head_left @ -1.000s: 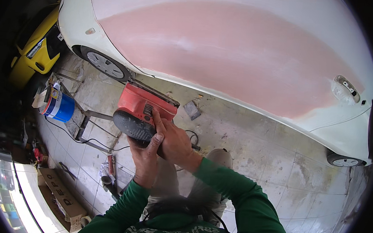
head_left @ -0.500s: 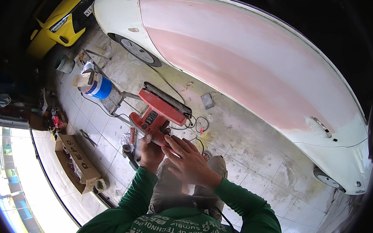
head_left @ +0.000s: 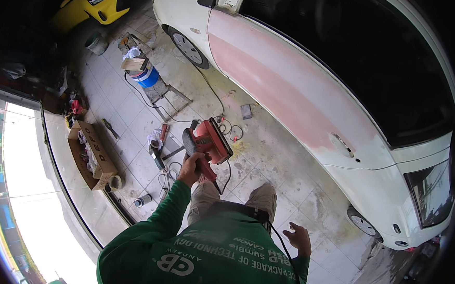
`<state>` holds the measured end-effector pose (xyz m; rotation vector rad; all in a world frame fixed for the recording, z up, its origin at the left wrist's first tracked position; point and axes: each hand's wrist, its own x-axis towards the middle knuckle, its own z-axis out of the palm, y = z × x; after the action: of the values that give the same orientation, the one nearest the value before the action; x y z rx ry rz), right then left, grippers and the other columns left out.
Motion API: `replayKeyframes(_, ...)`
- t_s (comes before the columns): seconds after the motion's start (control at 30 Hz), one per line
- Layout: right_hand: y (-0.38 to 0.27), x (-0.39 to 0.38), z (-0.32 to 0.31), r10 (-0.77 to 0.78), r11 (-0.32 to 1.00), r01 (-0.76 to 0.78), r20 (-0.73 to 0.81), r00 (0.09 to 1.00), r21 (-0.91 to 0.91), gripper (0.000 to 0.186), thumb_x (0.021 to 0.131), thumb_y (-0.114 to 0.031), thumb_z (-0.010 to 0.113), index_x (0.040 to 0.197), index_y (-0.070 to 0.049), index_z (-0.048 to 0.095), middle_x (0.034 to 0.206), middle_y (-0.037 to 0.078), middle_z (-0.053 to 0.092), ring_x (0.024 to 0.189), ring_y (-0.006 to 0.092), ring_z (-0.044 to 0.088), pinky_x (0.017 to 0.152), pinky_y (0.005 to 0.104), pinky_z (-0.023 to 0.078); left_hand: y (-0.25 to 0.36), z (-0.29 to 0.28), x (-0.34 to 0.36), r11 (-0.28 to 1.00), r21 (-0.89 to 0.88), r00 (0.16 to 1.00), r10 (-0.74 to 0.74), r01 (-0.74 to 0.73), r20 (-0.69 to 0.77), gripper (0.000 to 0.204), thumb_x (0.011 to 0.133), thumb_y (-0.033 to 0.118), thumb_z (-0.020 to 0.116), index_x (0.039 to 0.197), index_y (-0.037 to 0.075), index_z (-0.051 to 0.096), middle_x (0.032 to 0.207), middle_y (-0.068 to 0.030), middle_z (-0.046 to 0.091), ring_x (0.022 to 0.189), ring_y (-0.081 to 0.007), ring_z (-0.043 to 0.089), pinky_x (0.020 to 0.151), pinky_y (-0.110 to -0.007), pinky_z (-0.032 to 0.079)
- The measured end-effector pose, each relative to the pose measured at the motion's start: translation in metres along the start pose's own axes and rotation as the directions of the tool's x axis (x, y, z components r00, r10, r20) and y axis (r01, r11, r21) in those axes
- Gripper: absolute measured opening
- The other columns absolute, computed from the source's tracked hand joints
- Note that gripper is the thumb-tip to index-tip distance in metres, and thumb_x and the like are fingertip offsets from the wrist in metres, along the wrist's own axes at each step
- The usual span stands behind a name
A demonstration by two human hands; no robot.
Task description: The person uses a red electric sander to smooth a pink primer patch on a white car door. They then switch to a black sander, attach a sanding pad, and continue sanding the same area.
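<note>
My left hand point(head_left: 191, 167) grips the handle of a red power sander point(head_left: 209, 141) and holds it out in front of me at waist height, pad side facing left. Its black cord hangs down past my legs. My right hand point(head_left: 300, 237) hangs free at my side with fingers apart, holding nothing. To my right stands a white car point(head_left: 382, 167) whose doors are coated in pink filler point(head_left: 283, 83). I wear a green long-sleeved shirt.
A yellow car point(head_left: 93, 1) is parked at top left. A blue bucket point(head_left: 148, 77) sits on a metal frame stand. A cardboard box point(head_left: 88, 154), hand tools, a sanding block point(head_left: 246, 111) and cables lie on the dusty tiled floor.
My right hand has let go of the sander and dropped to my side. Only the left hand now carries the sander, and my view has swung along the car.
</note>
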<state>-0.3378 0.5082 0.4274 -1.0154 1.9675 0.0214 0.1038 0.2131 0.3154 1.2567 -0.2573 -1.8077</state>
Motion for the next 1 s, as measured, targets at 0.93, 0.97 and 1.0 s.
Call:
replayKeyframes(0.93, -0.127, 0.258, -0.455, -0.341, 0.934, 0.307, -0.206, 0.917, -0.180, 0.104, 0.093, -0.090, 0.032, 0.155, -0.009, 0.053, 0.160, 0.026, 0.047, 0.151, 0.0431, 0.040, 0.126, 0.0446, 0.031, -0.185, 0.420, -0.062, 0.907, -0.339, 0.967, 0.252, -0.250, -0.039, 0.051, 0.088, -0.003, 0.063, 0.135, 0.002, 0.043, 0.107, -0.0204, 0.071, 0.078, -0.0293, 0.072, 0.065, -0.041, 0.062)
replayKeyframes(0.97, -0.120, 0.275, -0.454, -0.387, 0.922, 0.371, -0.224, 0.895, -0.110, 0.105, 0.093, -0.090, 0.031, 0.155, -0.008, 0.053, 0.160, 0.028, 0.046, 0.152, 0.0432, 0.039, 0.126, 0.0451, 0.031, -0.194, 0.429, -0.067, 0.898, -0.355, 0.965, 0.259, -0.259, -0.046, 0.053, 0.088, -0.003, 0.063, 0.135, 0.003, 0.041, 0.108, -0.0206, 0.071, 0.079, -0.0299, 0.072, 0.067, -0.042, 0.063)
replayKeyframes(1.0, -0.103, 0.298, -0.458, -0.424, 0.902, 0.429, -0.266, 0.866, -0.043, 0.106, 0.093, -0.090, 0.031, 0.155, -0.008, 0.053, 0.161, 0.029, 0.045, 0.153, 0.0434, 0.038, 0.126, 0.0455, 0.030, -0.202, 0.448, -0.070, 0.890, -0.375, 0.963, 0.268, -0.260, -0.030, 0.054, 0.087, -0.003, 0.063, 0.136, 0.003, 0.040, 0.108, -0.0209, 0.070, 0.080, -0.0305, 0.073, 0.068, -0.044, 0.064)
